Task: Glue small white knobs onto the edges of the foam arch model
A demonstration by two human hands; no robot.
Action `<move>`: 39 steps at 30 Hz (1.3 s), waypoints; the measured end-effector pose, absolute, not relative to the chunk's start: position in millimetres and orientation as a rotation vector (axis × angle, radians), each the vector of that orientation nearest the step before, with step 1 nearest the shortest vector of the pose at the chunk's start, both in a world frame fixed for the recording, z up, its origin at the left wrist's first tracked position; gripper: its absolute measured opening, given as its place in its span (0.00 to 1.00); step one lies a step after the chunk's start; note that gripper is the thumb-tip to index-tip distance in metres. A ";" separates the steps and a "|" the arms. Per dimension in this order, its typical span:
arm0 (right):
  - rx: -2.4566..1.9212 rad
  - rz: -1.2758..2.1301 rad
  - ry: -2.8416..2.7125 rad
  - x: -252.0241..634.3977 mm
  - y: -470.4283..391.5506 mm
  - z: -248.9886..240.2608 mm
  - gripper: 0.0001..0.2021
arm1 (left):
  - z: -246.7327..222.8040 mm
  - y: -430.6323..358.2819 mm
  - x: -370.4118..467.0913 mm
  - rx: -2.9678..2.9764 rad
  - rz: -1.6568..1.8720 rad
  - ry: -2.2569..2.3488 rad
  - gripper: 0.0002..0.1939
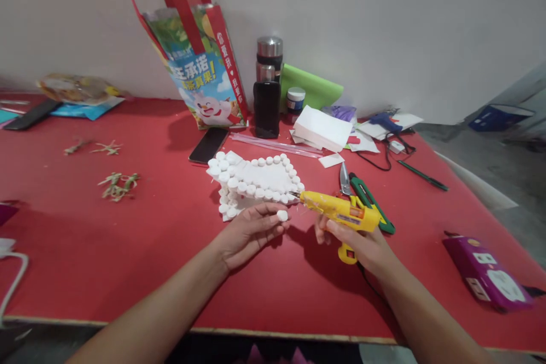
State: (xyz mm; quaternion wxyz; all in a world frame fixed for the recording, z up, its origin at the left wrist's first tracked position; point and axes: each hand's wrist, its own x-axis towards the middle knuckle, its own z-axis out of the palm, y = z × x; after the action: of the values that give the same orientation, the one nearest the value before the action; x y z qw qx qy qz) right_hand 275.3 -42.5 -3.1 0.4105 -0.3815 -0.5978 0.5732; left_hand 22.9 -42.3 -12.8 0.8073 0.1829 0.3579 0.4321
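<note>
Between the thumb and fingers of my left hand (251, 233) is a small round white piece (282, 215). My right hand (356, 242) grips a yellow hot glue gun (336, 209) by its handle, the nozzle pointing left. The nozzle tip is at the right end of a white structure (268, 175), whose edges are lined with round white pieces. That structure lies on the red table just beyond my left hand; its near lower side is partly hidden by my fingers.
Beyond the structure are a phone (209, 145), a printed bag (205, 74), a black bottle (267, 108) and white sheets (324, 128). Scissors (344, 179) and a green cutter (371, 202) lie right, a purple box (488, 273) farther right. Straw figures (120, 185) lie left.
</note>
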 end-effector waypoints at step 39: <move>-0.863 1.678 -1.469 274.9 -42.7 -14.4 0.22 | -6.5 -39.2 25.1 0.322 0.989 0.808 0.07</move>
State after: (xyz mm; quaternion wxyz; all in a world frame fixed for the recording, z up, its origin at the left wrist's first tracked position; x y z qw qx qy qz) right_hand 274.9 -42.7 -14.4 0.3663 -0.3360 -0.5717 0.6528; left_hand 25.1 -39.2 -6.5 0.7910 0.1495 0.3755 0.4594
